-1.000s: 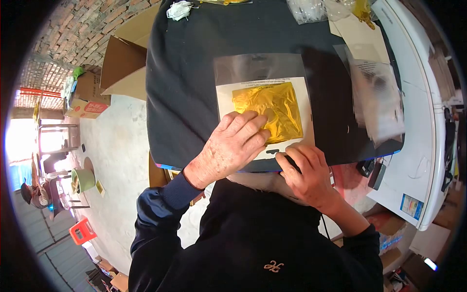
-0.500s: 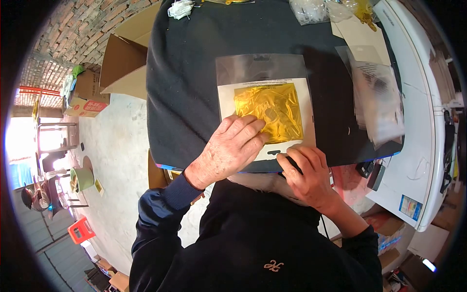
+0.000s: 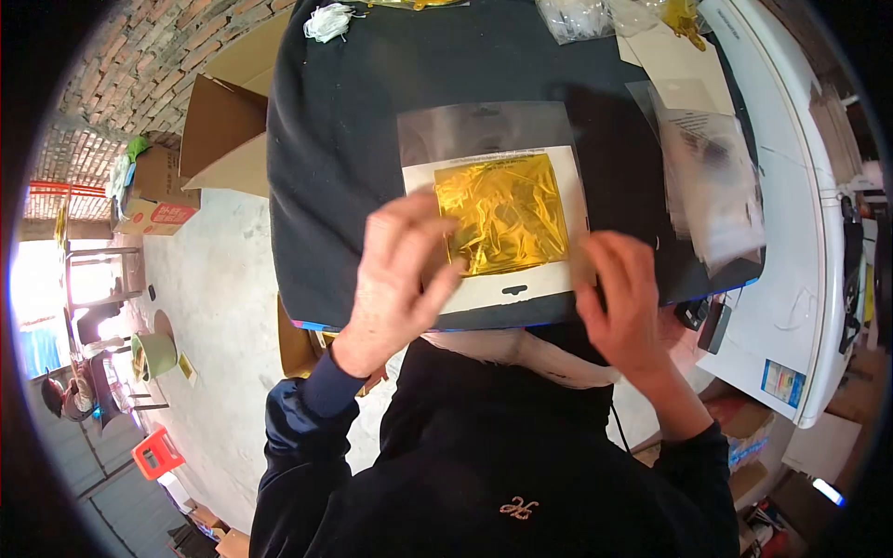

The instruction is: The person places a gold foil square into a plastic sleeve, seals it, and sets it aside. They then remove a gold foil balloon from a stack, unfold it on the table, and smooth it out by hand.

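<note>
A crinkled gold foil sheet (image 3: 502, 212) lies on a white card (image 3: 549, 279) inside a clear plastic sleeve (image 3: 484, 130), on a black cloth-covered table (image 3: 344, 139). My left hand (image 3: 395, 279) hovers over the card's left edge, fingers spread, its fingertips close to the foil's left side. My right hand (image 3: 621, 298) is at the sleeve's lower right corner with fingers apart, blurred by motion. Whether either hand touches the sleeve is unclear; neither holds anything.
A stack of clear bags (image 3: 712, 177) lies to the right, more bags (image 3: 581, 14) and a white string bundle (image 3: 327, 20) at the far edge. A white appliance (image 3: 800, 214) stands right of the table. Cardboard boxes (image 3: 219, 130) sit on the floor at left.
Both hands have lifted off the card and opened. The left hand drew back left from the foil, and the right hand moved from the card's bottom edge to its right corner.
</note>
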A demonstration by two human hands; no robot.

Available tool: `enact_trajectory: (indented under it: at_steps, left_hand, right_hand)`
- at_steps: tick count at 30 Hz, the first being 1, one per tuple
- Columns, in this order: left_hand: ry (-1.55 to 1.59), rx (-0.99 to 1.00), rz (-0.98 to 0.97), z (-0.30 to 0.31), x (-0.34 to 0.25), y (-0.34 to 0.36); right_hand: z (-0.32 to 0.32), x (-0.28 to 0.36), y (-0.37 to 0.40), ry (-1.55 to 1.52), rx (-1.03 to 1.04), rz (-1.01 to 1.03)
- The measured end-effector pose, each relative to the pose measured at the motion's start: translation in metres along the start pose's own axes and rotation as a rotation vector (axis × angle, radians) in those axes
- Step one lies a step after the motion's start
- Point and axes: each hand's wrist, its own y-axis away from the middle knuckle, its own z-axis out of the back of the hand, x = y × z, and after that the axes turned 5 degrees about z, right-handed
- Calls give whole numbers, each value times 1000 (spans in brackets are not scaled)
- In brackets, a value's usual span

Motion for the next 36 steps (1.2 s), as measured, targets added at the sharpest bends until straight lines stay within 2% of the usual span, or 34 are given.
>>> enact_trajectory:
  at_steps: [1, 4, 5, 12, 19, 23, 25, 27, 30, 36]
  left_hand:
    - [26, -5, 125, 8, -3, 1]
    - [589, -26, 511, 17, -1, 2]
    - [819, -20, 718, 23, -8, 2]
    - [1112, -145, 854, 25, -20, 8]
    - [1348, -124, 964, 23, -17, 25]
    - [1390, -28, 950, 9, -29, 52]
    - [1329, -21, 1003, 1, -38, 61]
    - [1270, 15, 972, -4, -49, 70]
    - [1284, -35, 970, -10, -51, 85]
    - [1376, 29, 1036, 15, -38, 84]
  right_hand:
    - [1, -5, -6, 10, -15, -77]
    - [-2, -18, -15, 173, 66, -123]
    - [-4, -18, -17, 191, 73, -135]
    - [-11, -17, -19, 80, 5, -141]
    - [2, -25, -18, -294, 85, -342]
    - [4, -27, -14, -378, 107, -406]
    - [6, -22, -12, -370, 112, -394]
    - [9, -16, -9, -383, 124, -394]
    - [9, -18, 2, -397, 148, -376]
    - [15, -21, 24, -484, 79, -446]
